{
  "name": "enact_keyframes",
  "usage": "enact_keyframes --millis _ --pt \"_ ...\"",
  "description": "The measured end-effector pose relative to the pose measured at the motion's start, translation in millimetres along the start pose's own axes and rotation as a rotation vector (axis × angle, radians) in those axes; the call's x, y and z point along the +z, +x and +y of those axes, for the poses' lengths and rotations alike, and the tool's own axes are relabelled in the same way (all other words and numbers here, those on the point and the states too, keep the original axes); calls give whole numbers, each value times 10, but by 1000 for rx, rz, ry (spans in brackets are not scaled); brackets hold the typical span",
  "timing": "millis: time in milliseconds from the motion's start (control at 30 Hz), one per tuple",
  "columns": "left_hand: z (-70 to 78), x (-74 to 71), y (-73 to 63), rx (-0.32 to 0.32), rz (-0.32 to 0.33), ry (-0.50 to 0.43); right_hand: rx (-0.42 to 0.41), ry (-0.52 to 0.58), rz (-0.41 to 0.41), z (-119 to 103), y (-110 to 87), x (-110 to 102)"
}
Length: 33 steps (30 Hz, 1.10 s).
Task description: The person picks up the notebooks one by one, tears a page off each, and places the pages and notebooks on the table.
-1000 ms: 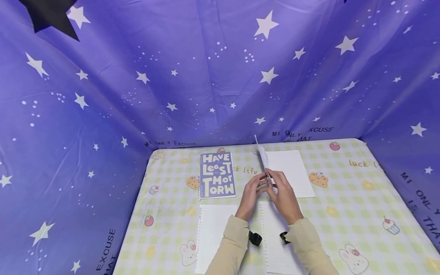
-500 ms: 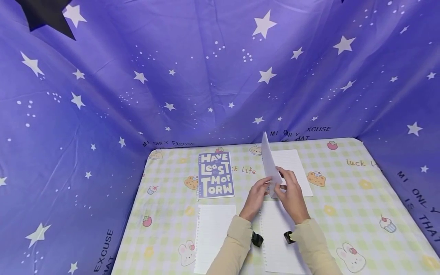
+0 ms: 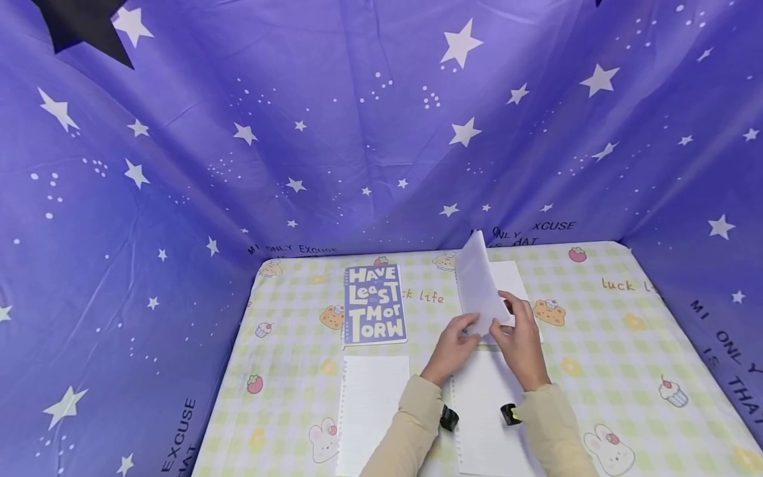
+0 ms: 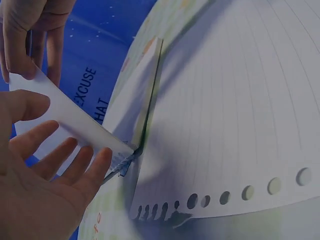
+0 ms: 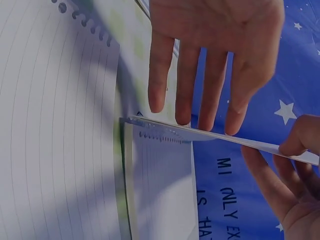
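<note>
At the back right an open notebook (image 3: 509, 275) lies on the table, with a white page (image 3: 479, 281) raised steeply from its binding edge. My right hand (image 3: 523, 341) pinches the page's near right corner between thumb and fingers. My left hand (image 3: 452, 348) is at the page's near left side; in the left wrist view its fingers (image 4: 57, 157) are spread along the white face. From the right wrist view, the left fingers (image 5: 215, 92) look extended, their tips at the page. A small blue printed patch (image 4: 122, 162) shows by the binding.
A blue lettered notebook (image 3: 375, 305) lies at the back left. Two open lined notebooks lie nearer: one at left (image 3: 372, 411), one (image 3: 489, 424) below my forearms. Behind the checked tablecloth (image 3: 286, 384) hangs a purple star-patterned curtain (image 3: 357, 132).
The raised page has swung rightward from nearly edge-on, showing more of its white face. Both hands have shifted slightly right and nearer. The other notebooks stay put.
</note>
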State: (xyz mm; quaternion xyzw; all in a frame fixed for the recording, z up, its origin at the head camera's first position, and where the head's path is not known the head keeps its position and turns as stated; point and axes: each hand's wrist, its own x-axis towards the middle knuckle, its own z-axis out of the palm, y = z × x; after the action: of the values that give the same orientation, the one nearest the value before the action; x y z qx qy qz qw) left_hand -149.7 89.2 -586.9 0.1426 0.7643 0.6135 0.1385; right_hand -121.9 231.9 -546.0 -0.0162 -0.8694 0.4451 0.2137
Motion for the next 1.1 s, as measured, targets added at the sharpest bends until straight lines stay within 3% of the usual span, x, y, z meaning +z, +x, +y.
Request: enact_keyframes --millis 267,567,767,1100 --pt "-10 29 -1 45 -53 93 51 -38 91 77 1 -56" --pt "-14 35 4 101 -126 298 133 -49 150 198 5 -163" --pt "-32 49 -3 112 -171 393 174 -31 174 317 0 -207" --pt "-54 104 -8 128 -188 479 242 -47 156 472 -2 -242"
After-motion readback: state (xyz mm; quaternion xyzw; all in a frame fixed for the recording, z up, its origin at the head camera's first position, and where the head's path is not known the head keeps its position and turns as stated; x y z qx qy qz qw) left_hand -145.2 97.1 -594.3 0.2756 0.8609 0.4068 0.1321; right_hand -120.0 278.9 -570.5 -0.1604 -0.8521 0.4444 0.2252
